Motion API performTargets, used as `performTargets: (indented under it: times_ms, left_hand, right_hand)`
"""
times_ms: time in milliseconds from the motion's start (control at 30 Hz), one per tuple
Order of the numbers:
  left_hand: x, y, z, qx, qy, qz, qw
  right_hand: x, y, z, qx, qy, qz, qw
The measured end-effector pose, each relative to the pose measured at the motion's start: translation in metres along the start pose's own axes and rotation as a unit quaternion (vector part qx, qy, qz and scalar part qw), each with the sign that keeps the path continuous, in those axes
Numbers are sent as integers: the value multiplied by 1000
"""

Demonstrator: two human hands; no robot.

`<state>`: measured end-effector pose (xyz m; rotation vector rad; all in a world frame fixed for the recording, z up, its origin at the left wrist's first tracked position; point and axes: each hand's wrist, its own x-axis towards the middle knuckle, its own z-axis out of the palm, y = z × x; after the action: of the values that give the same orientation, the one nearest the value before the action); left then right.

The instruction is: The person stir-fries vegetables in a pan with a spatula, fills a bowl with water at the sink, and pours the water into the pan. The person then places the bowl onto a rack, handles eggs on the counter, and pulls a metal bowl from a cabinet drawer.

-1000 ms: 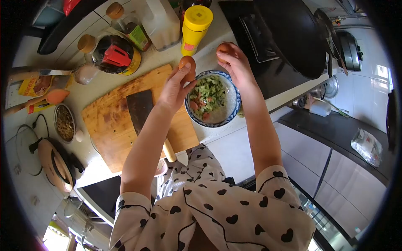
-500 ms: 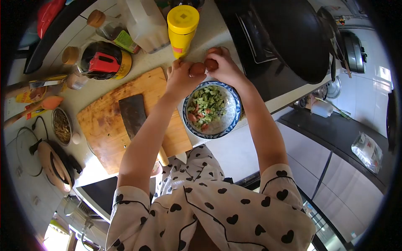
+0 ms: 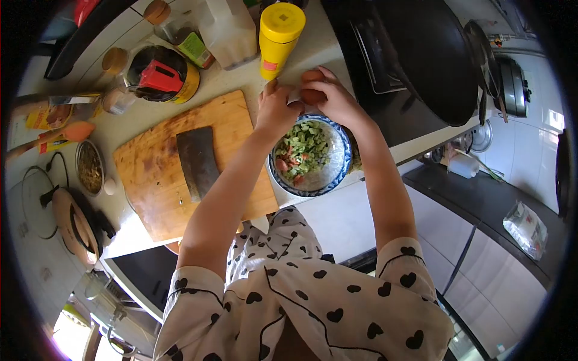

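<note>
My left hand is closed round a brown egg, partly hidden by its fingers, just above the far left rim of the patterned bowl. My right hand curls round two brown, rounded egg shapes, one behind the other; whether they are whole or shell is unclear. The two hands are close together. Chopped green vegetables with pink-orange pieces lie in the bowl. Left of it, a cleaver rests on the wooden board, its handle mostly hidden under my left forearm.
A yellow bottle stands beyond my hands, with jars and a plastic jug at the back left. A dark wok sits on the stove at right. On the far left are a metal bowl and an egg.
Both hands, apart one second ago, have come together and lowered towards the bowl's far rim. A second egg shape now shows in my right hand. The bowl and board have shifted slightly in view.
</note>
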<state>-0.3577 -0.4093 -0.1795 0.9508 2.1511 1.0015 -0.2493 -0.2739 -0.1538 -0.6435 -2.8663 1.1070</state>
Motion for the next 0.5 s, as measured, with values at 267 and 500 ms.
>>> performTargets:
  times_ms: [267, 500]
  left_hand:
    - [-6, -13, -8, -188, 14, 47, 981]
    - [-42, 12, -35, -405, 12, -28, 914]
  right_hand:
    - [-13, -20, 0, 38, 66, 33, 997]
    - [-33, -93, 6, 32, 188, 97, 977]
